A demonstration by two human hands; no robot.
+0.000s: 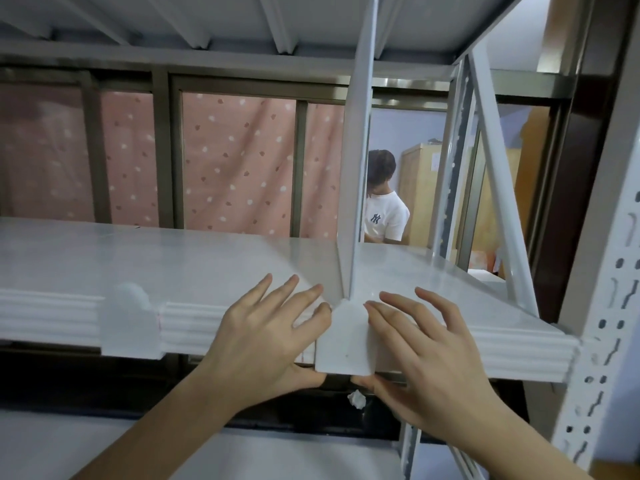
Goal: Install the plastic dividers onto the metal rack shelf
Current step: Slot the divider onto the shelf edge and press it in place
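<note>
Head view. Left hand [266,337]: fingers spread wide, flat on the white metal shelf [173,258], thumb under its ribbed front lip, index tip touching the clip. Right hand [433,348]: fingers splayed, likewise bracketing the clip from the other side. Plastic divider [356,161]: thin white upright panel, standing on the shelf, front clip [346,341] hooked over the edge. Second clip [130,327]: farther left, rounded top. Perforated rack post [602,323]: right.

Divider [360,140] top beyond the frame's edge; thumbs under shelf [194,320]
</note>
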